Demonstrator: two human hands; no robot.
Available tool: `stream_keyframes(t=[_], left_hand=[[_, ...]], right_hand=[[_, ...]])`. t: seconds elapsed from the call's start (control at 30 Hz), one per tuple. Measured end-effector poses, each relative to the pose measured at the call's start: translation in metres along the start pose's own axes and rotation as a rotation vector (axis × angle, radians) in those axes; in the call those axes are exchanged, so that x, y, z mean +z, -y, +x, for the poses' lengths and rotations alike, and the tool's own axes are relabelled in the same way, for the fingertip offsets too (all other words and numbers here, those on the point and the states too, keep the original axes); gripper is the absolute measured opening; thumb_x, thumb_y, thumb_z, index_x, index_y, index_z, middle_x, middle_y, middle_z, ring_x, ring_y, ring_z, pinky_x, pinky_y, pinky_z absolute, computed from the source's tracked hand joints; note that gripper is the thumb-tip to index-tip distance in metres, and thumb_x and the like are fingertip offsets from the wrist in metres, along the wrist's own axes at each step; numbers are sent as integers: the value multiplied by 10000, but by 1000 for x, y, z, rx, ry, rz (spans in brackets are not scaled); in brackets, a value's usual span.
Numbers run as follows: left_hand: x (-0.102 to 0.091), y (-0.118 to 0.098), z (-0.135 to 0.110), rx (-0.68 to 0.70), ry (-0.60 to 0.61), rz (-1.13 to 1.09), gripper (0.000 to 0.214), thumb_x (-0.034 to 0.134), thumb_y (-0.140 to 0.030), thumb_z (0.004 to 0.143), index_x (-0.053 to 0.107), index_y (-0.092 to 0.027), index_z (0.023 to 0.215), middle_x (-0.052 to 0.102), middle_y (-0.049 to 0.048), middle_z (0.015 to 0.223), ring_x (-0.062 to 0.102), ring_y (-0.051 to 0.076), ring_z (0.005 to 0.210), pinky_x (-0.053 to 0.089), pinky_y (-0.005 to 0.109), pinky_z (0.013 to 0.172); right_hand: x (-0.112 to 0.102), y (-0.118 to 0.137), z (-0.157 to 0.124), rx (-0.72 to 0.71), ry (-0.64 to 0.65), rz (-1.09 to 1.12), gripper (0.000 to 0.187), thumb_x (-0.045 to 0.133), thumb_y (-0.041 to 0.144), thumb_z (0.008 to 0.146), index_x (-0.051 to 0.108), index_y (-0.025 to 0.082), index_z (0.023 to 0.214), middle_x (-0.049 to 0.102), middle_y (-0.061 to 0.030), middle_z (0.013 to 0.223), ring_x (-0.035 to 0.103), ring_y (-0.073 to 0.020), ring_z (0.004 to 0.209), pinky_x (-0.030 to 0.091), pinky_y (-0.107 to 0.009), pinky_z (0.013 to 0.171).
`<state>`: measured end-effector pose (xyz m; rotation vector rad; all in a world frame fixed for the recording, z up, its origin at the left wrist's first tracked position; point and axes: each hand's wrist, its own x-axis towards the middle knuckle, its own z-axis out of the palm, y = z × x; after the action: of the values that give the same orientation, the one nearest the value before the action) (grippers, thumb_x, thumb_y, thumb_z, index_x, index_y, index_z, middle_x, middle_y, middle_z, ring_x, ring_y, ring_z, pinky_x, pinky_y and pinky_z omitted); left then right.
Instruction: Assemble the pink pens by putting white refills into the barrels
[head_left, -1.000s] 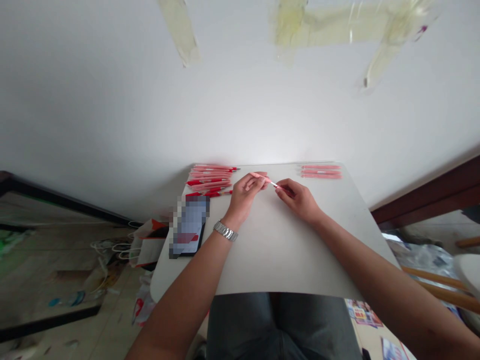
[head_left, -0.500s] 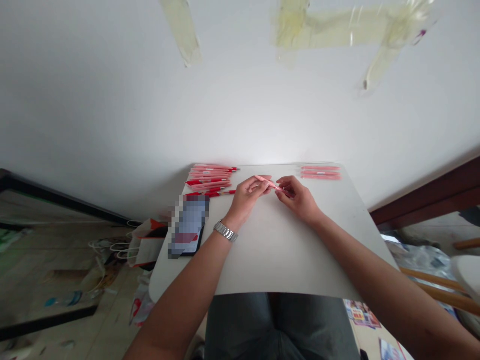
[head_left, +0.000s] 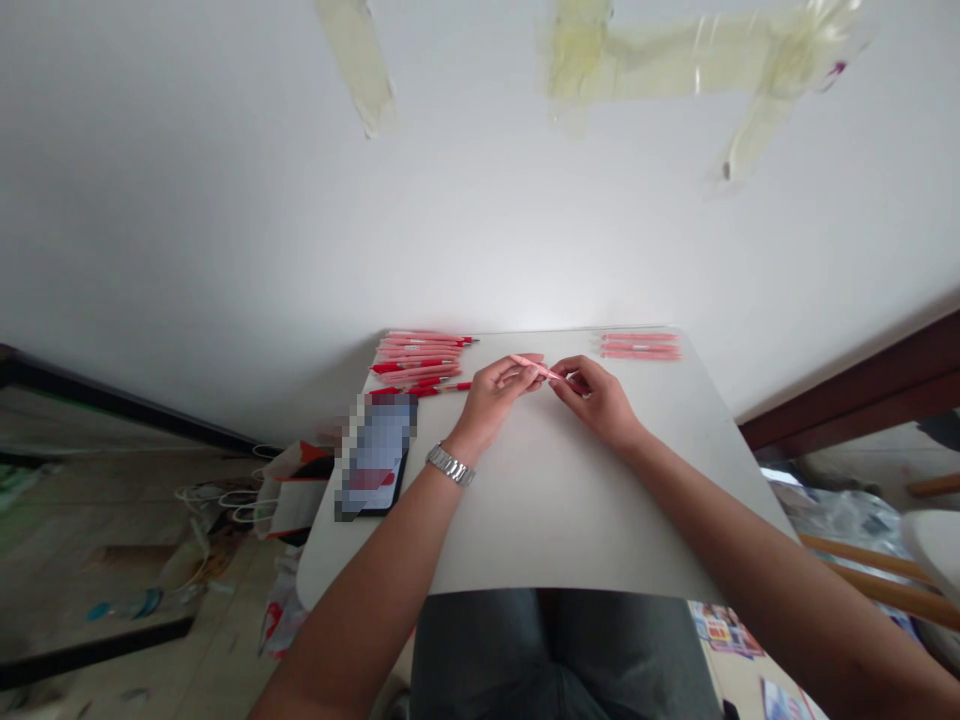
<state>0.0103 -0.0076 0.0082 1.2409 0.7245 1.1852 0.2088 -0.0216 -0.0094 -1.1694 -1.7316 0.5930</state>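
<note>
My left hand is closed around a pink pen, held just above the white table near its far middle. My right hand pinches the pen's right end, fingertips almost touching those of the left hand. What the right fingers grip there is too small to make out. A pile of several red and pink pens lies to the left of my left hand. A small row of pink pens lies at the far right of the table.
A phone lies on the table's left side near the edge. A white wall stands right behind the table. Bags and cables clutter the floor at left; wooden chair parts show at right.
My hands have drawn closer together along the pen. The bare tip that showed between them one second ago is now covered by my right fingers.
</note>
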Motion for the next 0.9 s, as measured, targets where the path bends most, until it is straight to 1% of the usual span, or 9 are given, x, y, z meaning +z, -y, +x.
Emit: stream_keyframes(t=[0.1,0.17,0.23,0.4,0.67,0.9], left_hand=[[0,0,0,6,-7,-2,305,795,-453,895,801,-176,1023,745,127,1246,723,228,1110,584,387,1024],[0,1,0,14,-14,4,294,789,-455,900,805,-180,1006,737,125,1269,719,231,1124,586,387,1029],[0,1,0,14,-11,10,282,780,-448,909,806,-187,1012,739,122,1267,720,229,1120,588,387,1031],[-1,3,0,18,-14,22,273,768,-435,922,806,-189,1034,742,116,1259,722,219,1103,587,392,1037],[0,0,0,15,-19,-3,293,790,-461,898,810,-180,975,729,125,1288,727,225,1105,589,389,1033],[-1,1,0,4,-19,-5,305,798,-461,891,810,-176,997,730,122,1286,720,239,1124,580,429,1064]], right_hand=[[0,-1,0,28,10,26,241,665,434,928,614,242,1064,714,-40,993,582,-149,697,491,-309,675],[-1,-1,-1,39,8,19,223,674,415,912,599,242,1031,707,-30,958,574,-147,689,485,-305,671],[-1,-1,-1,33,-1,5,196,664,407,919,603,243,1007,703,-31,941,573,-153,700,482,-309,676],[-2,-1,-1,7,-12,-5,171,647,393,947,636,242,1024,708,-41,976,574,-157,712,488,-319,689],[-1,-1,-1,-40,-24,-18,142,637,377,973,657,246,1021,710,-47,998,596,-171,758,503,-326,716],[-1,-4,0,-64,-35,-27,140,645,373,977,670,243,1026,712,-47,997,611,-168,766,519,-319,716]])
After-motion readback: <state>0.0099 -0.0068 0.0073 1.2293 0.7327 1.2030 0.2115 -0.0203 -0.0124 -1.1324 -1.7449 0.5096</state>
